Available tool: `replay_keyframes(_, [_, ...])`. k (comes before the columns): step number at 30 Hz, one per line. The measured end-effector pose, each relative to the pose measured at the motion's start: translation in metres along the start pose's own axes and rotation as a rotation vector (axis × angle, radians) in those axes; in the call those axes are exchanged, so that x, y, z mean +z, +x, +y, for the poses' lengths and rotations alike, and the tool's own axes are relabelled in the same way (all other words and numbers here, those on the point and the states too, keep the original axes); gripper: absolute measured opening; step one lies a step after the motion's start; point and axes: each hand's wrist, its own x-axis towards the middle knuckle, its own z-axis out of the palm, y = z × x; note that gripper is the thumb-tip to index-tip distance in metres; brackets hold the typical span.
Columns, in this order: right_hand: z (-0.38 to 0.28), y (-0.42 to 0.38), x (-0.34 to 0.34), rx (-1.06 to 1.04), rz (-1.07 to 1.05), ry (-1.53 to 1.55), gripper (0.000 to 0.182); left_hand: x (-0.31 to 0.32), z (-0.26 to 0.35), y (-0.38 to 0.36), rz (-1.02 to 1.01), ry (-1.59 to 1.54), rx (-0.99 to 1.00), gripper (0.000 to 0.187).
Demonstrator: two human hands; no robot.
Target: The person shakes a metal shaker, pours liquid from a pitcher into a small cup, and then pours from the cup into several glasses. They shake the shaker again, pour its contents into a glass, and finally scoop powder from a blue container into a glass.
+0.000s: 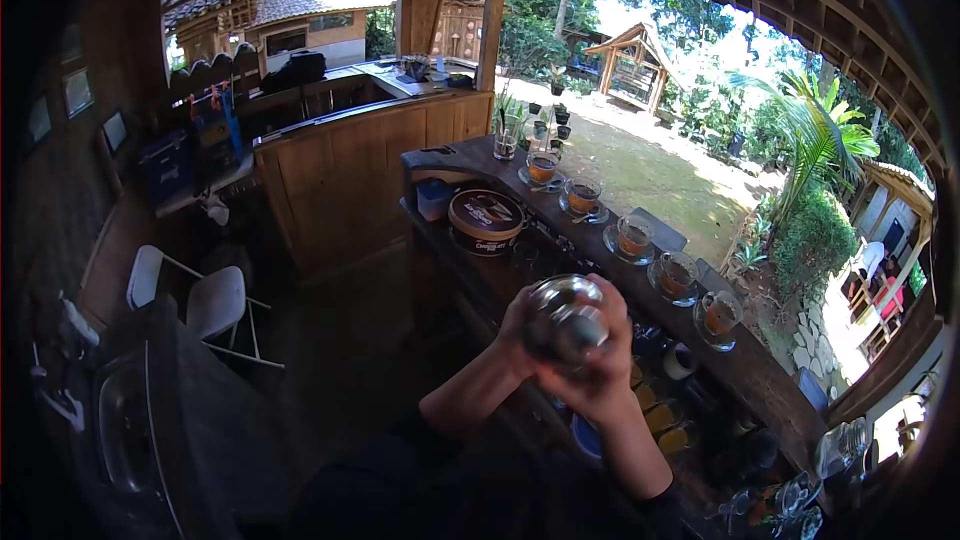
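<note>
Both of my hands are wrapped round a shiny metal cocktail shaker (567, 318), held up in front of me above the counter. My left hand (514, 332) grips its left side, and my right hand (603, 380) closes round its right side and underside. The shaker and the fingers are partly blurred. Beyond them, several glass cups of amber drink on saucers stand in a row along the wooden bar top, among them a near cup (719, 316) and a middle cup (634, 236).
A round dark tub (486, 217) sits on the lower shelf beside a blue box (433, 198). Several glasses of orange drink (660, 417) stand below my right forearm. Left are a white folding chair (216, 302) and a sink (124, 430); glassware (842, 448) is at the right.
</note>
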Motion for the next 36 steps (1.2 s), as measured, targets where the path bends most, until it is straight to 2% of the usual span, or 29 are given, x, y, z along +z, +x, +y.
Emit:
replay_keyframes(1, [0.014, -0.003, 0.004, 0.026, 0.150, -0.036, 0.073, -0.025, -0.008, 0.019, -0.150, -0.412, -0.184, 0.049])
replay_keyframes(2, [0.006, 0.001, -0.002, 0.016, 0.161, -0.092, 0.084, -0.018, -0.001, 0.018, -0.073, -0.367, -0.219, 0.048])
replay_keyframes(3, [-0.006, 0.011, -0.004, -0.151, 0.186, -0.105, 0.070, -0.014, 0.007, 0.020, -0.127, -0.543, -0.368, 0.050])
replay_keyframes(4, [-0.018, 0.013, -0.003, -0.146, 0.180, -0.100, 0.070, -0.015, 0.014, 0.024, -0.206, -0.461, -0.399, 0.053])
replay_keyframes(5, [-0.032, 0.011, 0.001, -0.258, 0.129, -0.166, 0.063, -0.015, 0.022, 0.031, -0.286, -0.378, -0.432, 0.056])
replay_keyframes(7, [-0.055, 0.004, 0.007, -0.485, 0.027, -0.310, 0.056, 0.008, 0.035, 0.032, -0.598, -0.266, -0.251, 0.059])
replay_keyframes(8, [-0.059, 0.001, 0.008, -0.596, -0.028, -0.384, 0.056, 0.005, 0.035, 0.035, -0.537, -0.286, -0.272, 0.059])
replay_keyframes(9, [-0.050, 0.006, 0.008, -0.589, -0.033, -0.390, 0.056, -0.002, 0.034, 0.036, -0.474, -0.306, -0.292, 0.059])
replay_keyframes(10, [-0.032, 0.013, 0.010, -0.487, 0.005, -0.244, 0.051, -0.011, 0.030, 0.040, -0.264, -0.391, -0.431, 0.059])
replay_keyframes(11, [-0.016, 0.012, 0.013, -0.388, 0.044, -0.095, 0.050, -0.023, 0.018, 0.043, -0.137, -0.497, -0.479, 0.057])
replay_keyframes(13, [0.021, -0.013, 0.012, -0.083, 0.135, -0.139, 0.069, -0.057, -0.013, 0.054, -0.198, -0.586, -0.481, 0.054])
replay_keyframes(14, [0.022, -0.013, 0.018, 0.080, 0.366, -0.053, 0.058, -0.035, -0.007, 0.048, -0.009, -0.454, -0.449, 0.053])
replay_keyframes(15, [0.019, -0.009, 0.015, 0.086, 0.409, -0.079, 0.069, -0.032, -0.007, 0.049, 0.035, -0.445, -0.435, 0.052])
replay_keyframes(17, [-0.013, -0.002, 0.000, 0.186, 0.154, -0.291, 0.079, -0.026, 0.005, 0.054, -0.161, -0.603, -0.480, 0.051])
replay_keyframes(18, [-0.018, 0.011, 0.002, -0.263, 0.099, -0.240, 0.075, -0.021, 0.015, 0.056, -0.217, -0.494, -0.522, 0.052])
replay_keyframes(19, [-0.027, 0.007, 0.017, -0.264, 0.070, -0.098, 0.062, -0.012, 0.026, 0.055, -0.357, -0.446, -0.480, 0.056])
replay_keyframes(21, [-0.037, 0.024, 0.009, -0.663, -0.101, -0.446, 0.044, -0.007, 0.032, 0.053, -0.558, -0.465, -0.341, 0.061])
replay_keyframes(22, [-0.021, 0.019, 0.018, -0.651, -0.107, -0.456, 0.044, -0.015, 0.030, 0.057, -0.583, -0.439, -0.313, 0.065])
replay_keyframes(24, [0.018, 0.007, 0.041, -0.485, 0.077, -0.026, 0.040, -0.047, 0.013, 0.066, -0.323, -0.516, -0.460, 0.062])
replay_keyframes(25, [0.014, 0.009, 0.016, -0.120, -0.074, 0.003, 0.044, -0.062, 0.002, 0.067, -0.180, -0.523, -0.517, 0.060])
replay_keyframes(26, [0.039, -0.004, 0.020, -0.026, 0.004, -0.164, 0.052, -0.078, -0.015, 0.069, -0.332, -0.781, -0.604, 0.053])
replay_keyframes(27, [0.039, -0.001, 0.030, 0.291, 0.243, -0.048, 0.051, -0.072, -0.022, 0.069, -0.254, -0.635, -0.389, 0.049])
replay_keyframes(29, [0.035, 0.007, 0.022, 0.231, 0.225, -0.128, 0.060, -0.063, -0.024, 0.067, -0.240, -0.620, -0.363, 0.047])
replay_keyframes(31, [-0.001, 0.027, 0.017, 0.155, 0.010, -0.083, 0.067, -0.062, -0.007, 0.081, -0.171, -0.676, -0.687, 0.052])
replay_keyframes(32, [0.031, 0.010, 0.044, -0.436, 0.086, -0.182, 0.033, -0.056, 0.000, 0.086, -0.353, -0.662, -0.625, 0.055])
replay_keyframes(33, [0.004, 0.017, 0.035, -0.442, -0.051, -0.291, 0.041, -0.047, 0.006, 0.087, -0.534, -0.646, -0.560, 0.057])
replay_keyframes(34, [-0.010, 0.009, 0.033, -0.371, -0.117, -0.333, 0.051, -0.037, 0.010, 0.083, -0.536, -0.654, -0.482, 0.058])
replay_keyframes(35, [-0.016, 0.004, 0.032, -0.302, -0.184, -0.374, 0.061, -0.041, 0.010, 0.087, -0.569, -0.677, -0.494, 0.056])
replay_keyframes(36, [0.002, 0.008, 0.030, -0.318, -0.153, -0.317, 0.058, -0.052, 0.004, 0.093, -0.437, -0.669, -0.564, 0.055])
